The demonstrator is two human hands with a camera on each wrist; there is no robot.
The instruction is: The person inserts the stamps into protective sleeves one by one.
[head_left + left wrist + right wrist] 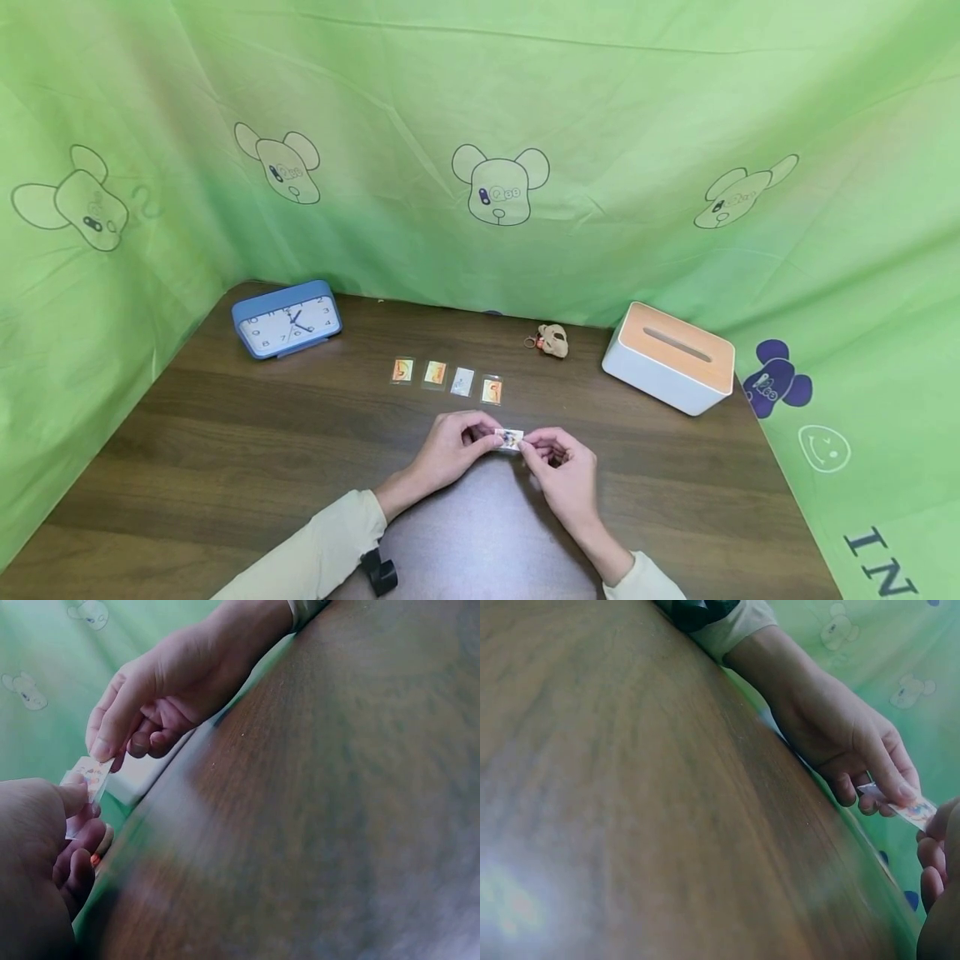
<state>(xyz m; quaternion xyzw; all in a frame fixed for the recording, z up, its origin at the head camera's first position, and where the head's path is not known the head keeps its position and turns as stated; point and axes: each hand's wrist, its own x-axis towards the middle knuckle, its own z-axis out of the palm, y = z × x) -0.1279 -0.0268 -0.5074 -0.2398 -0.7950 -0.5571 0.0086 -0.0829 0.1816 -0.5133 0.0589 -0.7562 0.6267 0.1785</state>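
Observation:
A small picture card (510, 440) is held between both hands, low over the near middle of the table. My left hand (454, 450) pinches its left end between thumb and fingers. At the opposite end, my right hand (566, 475) grips the card with thumb and index finger, the other fingers curled beneath. In the left wrist view the card (91, 774) is tilted, and a clear plastic edge shows around it. The right wrist view shows its coloured print (921, 812) between the two thumbs.
Beyond the hands, several small cards in clear sleeves lie in a row, among them a whitish card (462, 382) and an orange one (491, 390). A blue clock (287, 319) stands back left. A beige plush keychain (553, 341) and a tissue box (667, 358) are back right. Green cloth (390, 208) hangs behind.

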